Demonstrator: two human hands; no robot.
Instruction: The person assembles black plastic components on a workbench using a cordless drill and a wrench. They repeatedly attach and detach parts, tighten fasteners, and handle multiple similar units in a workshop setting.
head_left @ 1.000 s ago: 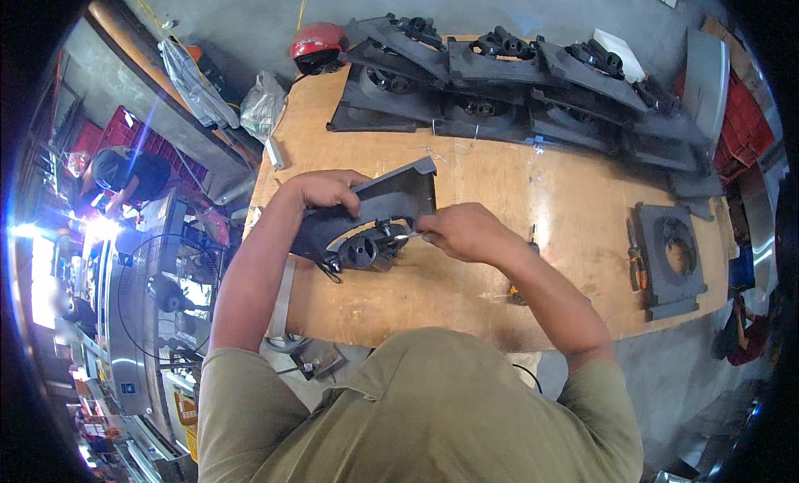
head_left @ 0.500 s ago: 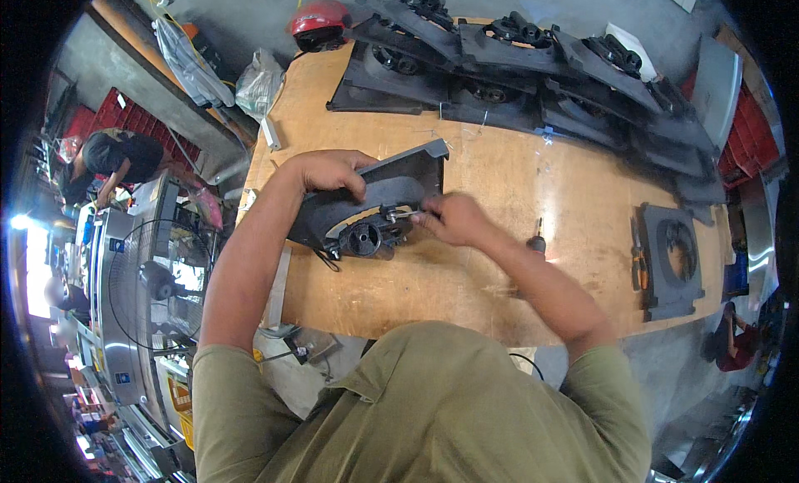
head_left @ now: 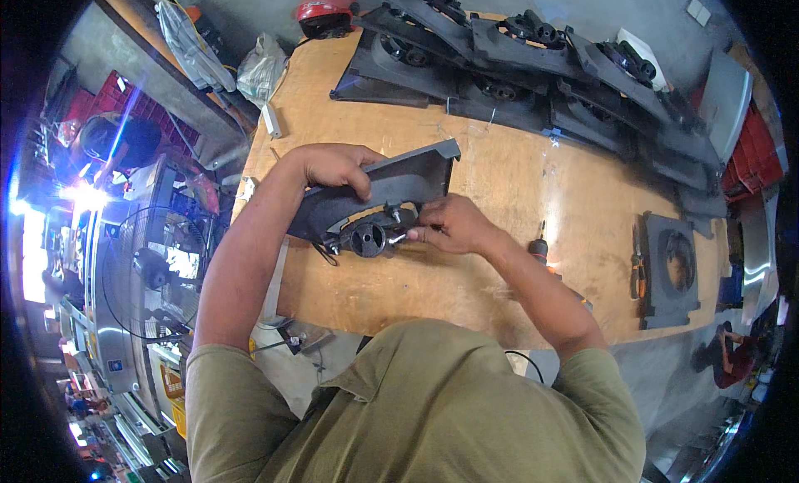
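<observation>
A black plastic panel (head_left: 414,177) with a large curved opening is tilted up over the wooden table (head_left: 499,300). My left hand (head_left: 337,168) is closed over its upper left edge, thumb on the face. Low on the panel sits a round black hub (head_left: 366,237) with a hollow centre. Just right of that hub, my right hand (head_left: 456,223) pinches a small shiny metal piece (head_left: 398,238), too small to name. Another small metal fitting (head_left: 395,213) stands out beside the opening.
Stacked black panels (head_left: 499,63) fill the table's far side, with a red helmet (head_left: 325,10) at their left. A power screwdriver (head_left: 538,248) lies right of centre. Orange-handled pliers (head_left: 637,275) rest beside another panel (head_left: 666,307). A large fan (head_left: 152,268) stands left.
My right hand has moved slightly down and closer to the hub with the small metal piece. The panel stays in my left hand. A bright flash has appeared at far left.
</observation>
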